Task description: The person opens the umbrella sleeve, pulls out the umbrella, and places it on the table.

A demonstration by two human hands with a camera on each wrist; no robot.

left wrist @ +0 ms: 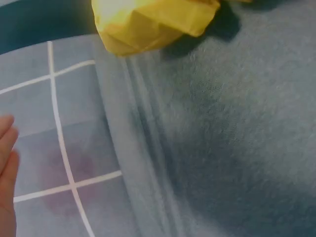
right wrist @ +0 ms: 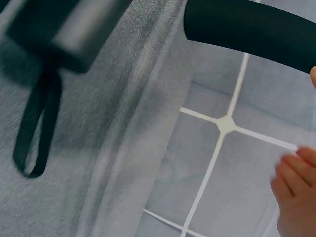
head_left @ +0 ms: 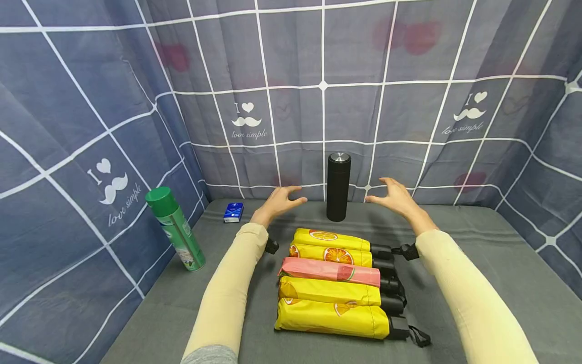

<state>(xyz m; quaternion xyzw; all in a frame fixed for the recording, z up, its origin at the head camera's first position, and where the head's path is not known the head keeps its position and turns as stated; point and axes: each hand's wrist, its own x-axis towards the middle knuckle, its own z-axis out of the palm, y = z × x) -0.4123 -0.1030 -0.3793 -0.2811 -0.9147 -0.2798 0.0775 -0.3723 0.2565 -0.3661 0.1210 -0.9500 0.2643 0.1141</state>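
A black thermos flask with a silver-topped lid stands upright near the back wall; its dark side also shows in the right wrist view. To its left is my left hand, fingers spread and holding nothing. My right hand is on the flask's other side, also holding nothing, with thumb and fingers apart. In the head view, gaps separate both hands from the flask. Nearer me lie several folded umbrellas in a row, yellow ones with orange prints and a pink one, black handles to the right.
A green spray can leans in the head view at the left. Behind my left forearm lies a small blue-and-white pack. Grey cloth covers the surface, and checked curtains close off the back and sides.
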